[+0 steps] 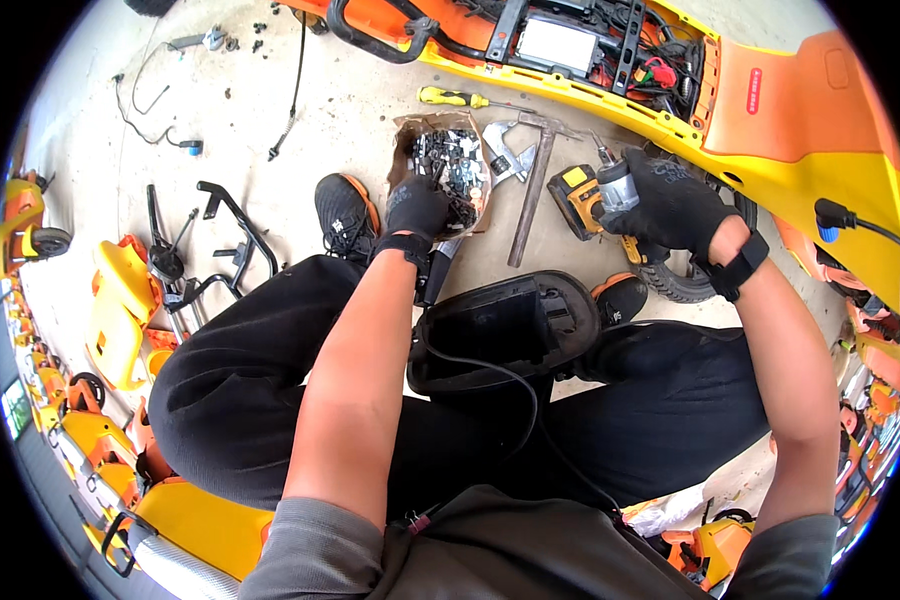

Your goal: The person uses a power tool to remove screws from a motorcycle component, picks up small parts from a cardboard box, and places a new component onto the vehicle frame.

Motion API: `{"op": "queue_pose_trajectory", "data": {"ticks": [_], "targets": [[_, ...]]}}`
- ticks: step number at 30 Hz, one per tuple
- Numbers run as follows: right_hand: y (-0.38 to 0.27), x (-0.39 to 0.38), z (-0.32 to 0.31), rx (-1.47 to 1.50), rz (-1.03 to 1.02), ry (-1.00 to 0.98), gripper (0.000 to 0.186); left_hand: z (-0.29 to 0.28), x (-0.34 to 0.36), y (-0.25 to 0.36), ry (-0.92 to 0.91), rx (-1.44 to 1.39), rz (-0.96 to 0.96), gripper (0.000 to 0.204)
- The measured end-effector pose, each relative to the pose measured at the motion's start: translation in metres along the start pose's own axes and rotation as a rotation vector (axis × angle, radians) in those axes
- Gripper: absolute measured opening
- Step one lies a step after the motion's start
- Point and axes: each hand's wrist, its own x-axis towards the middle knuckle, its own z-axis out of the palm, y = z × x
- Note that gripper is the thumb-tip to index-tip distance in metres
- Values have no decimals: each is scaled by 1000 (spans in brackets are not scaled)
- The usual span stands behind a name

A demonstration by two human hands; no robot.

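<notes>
The left hand [417,208], which is covered by a black glove, is placed at the near left edge of a brown open box [398,150], and its fingers are directed into the small metal parts [452,158] lying inside. Whether a part is pinched by these fingers cannot be told, because the fingertips are hidden. By the right hand [675,200], gloved also, a yellow and black power drill [618,190] is grasped, with the fingers wrapped about its body; the bit is pointed away from the person. The drill is situated to the right of the box, just beside a hammer [532,200]. Between hammer and box, a silver metal tool [508,152] is seen on the floor [210,120]. Beyond them, a yellow-handled screwdriver [453,97] is laid near an orange and yellow vehicle body [800,100]. A black open casing [573,305] is positioned between the legs.
</notes>
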Motion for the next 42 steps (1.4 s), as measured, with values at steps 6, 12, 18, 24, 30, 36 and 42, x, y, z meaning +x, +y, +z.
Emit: {"op": "queue_pose_trajectory", "data": {"ticks": [6, 12, 18, 24, 30, 36, 42], "targets": [[-12, -4, -5, 4, 139, -50, 81, 10, 6, 17, 189, -9, -34, 31], [-15, -5, -2, 85, 3, 166, 65, 22, 23, 17, 242, -128, -114, 30], [-25, 0, -9, 81, 84, 88, 67, 25, 19, 5, 214, -53, -64, 32], [-24, -1, -12, 68, 53, 98, 71, 31, 25, -8, 217, -25, -121, 24], [-24, 1, -14, 56, 96, 36, 77, 43, 27, -26, 345, -146, -29, 20], [-23, 7, -19, 58, 157, -110, 89, 47, 27, -29, 356, -288, 5, 21], [-18, 1, -8, 45, 13, 106, 70, 45, 23, -25, 328, -154, 37, 24]]}}
